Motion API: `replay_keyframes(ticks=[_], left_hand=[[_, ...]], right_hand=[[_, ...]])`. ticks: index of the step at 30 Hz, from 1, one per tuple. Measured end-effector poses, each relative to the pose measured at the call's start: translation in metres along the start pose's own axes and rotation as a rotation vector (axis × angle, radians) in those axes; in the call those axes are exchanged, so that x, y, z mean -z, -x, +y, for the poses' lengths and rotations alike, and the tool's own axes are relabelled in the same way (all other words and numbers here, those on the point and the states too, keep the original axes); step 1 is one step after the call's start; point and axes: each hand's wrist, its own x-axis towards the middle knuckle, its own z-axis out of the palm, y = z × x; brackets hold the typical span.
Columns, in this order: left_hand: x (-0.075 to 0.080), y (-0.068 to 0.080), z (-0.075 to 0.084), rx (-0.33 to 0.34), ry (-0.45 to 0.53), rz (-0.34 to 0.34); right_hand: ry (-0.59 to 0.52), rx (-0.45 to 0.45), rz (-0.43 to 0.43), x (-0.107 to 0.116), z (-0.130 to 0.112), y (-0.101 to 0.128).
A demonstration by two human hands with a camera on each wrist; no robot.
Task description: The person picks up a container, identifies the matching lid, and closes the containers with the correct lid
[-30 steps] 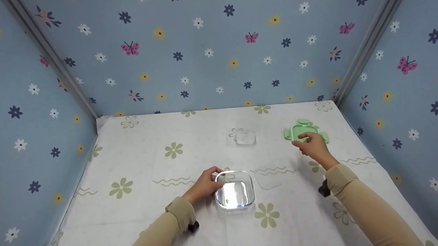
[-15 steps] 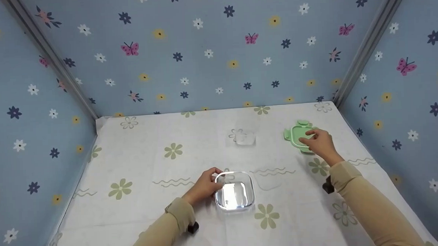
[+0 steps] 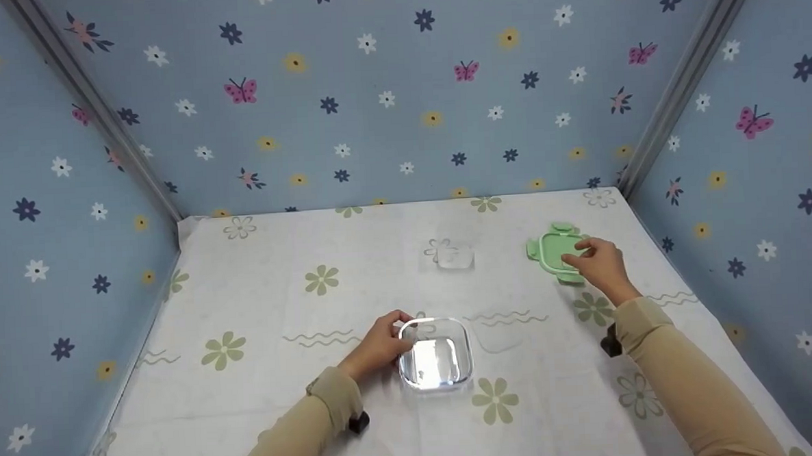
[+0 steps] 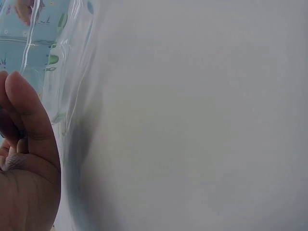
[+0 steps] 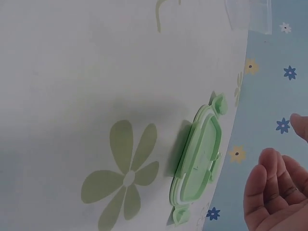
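Near desk edge, centre: clear square container [image 3: 435, 352] standing upright on the flowered white cloth of the desk [image 3: 279, 295], open top facing up.
Left hand [image 3: 377, 344]: at the container's left rim, fingers curled onto the near-left corner and gripping it; the left wrist view shows a fingertip [image 4: 26, 113] right against the clear wall [image 4: 72, 96].
Right hand [image 3: 599, 264]: over the right part of the green lid [image 3: 554, 252]; the head view shows the fingers bent down above it with fingertips at its top, but whether they touch or hold the lid cannot be told. The right wrist view shows the fingers [image 5: 269, 192] loosely bent with a gap to the green lid [image 5: 199, 163], nothing between them.
Green lid: lying on the cloth at the far right of the desk, its clip tabs sticking out at the edges, well apart from the container.
Small clear piece [image 3: 452, 255]: lying on the cloth toward the back, between container and lid, touching neither.
Surround: blue walls [image 3: 387, 98] printed with flowers and butterflies.
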Motion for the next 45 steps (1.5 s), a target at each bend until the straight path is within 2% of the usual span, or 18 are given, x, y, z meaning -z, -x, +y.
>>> replay_keyframes(ticks=[6,15,21,30,40,45], left_hand=[[-0.001,0.001,0.001,-0.003,0.014,0.002],[-0.003,0.001,-0.002,-0.016,0.043,0.001],[-0.003,0.001,-0.002,-0.022,0.034,0.003],[-0.001,0.001,-0.001,-0.005,0.022,-0.001],[-0.001,0.001,-0.002,-0.026,0.019,-0.016],[0.0,0.001,-0.001,-0.021,0.03,-0.017]], right_hand=[[0.017,-0.04,-0.005,-0.004,0.01,0.003],[-0.021,-0.087,-0.017,-0.014,0.036,0.007],[-0.05,-0.17,-0.034,-0.022,0.048,0.006],[-0.055,-0.232,-0.03,-0.028,0.049,0.005],[-0.01,-0.238,-0.012,-0.034,0.053,0.004],[0.003,-0.29,-0.021,-0.034,0.054,0.002]])
